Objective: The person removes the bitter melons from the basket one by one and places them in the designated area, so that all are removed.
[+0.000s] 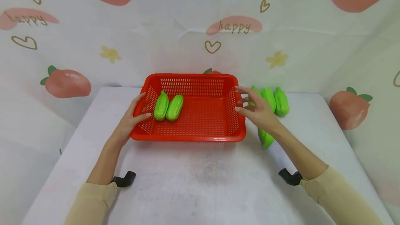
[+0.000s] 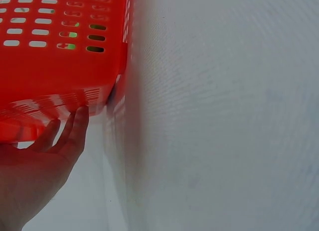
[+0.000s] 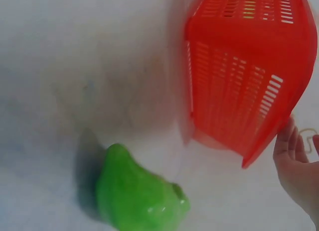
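Observation:
My left hand (image 1: 128,122) grips the left side of the red plastic basket (image 1: 187,138), thumb over the rim and fingers against the outer side wall. In the left wrist view its fingers (image 2: 75,134) press on that wall. At the basket's right rim is my right hand (image 1: 257,110), fingers spread and thumb apart; the right wrist view has its fingertips (image 3: 286,131) right at the rim. Two glossy, ridged green fruits (image 1: 161,106), like star fruit, lie side by side inside the basket at the left.
Several more green fruits (image 1: 282,101) lie on the white table (image 1: 200,180) right of the basket, partly hidden by my right hand. One (image 3: 142,196) is nearer the front, below that hand. A printed cloth (image 1: 175,55) hangs close behind the basket.

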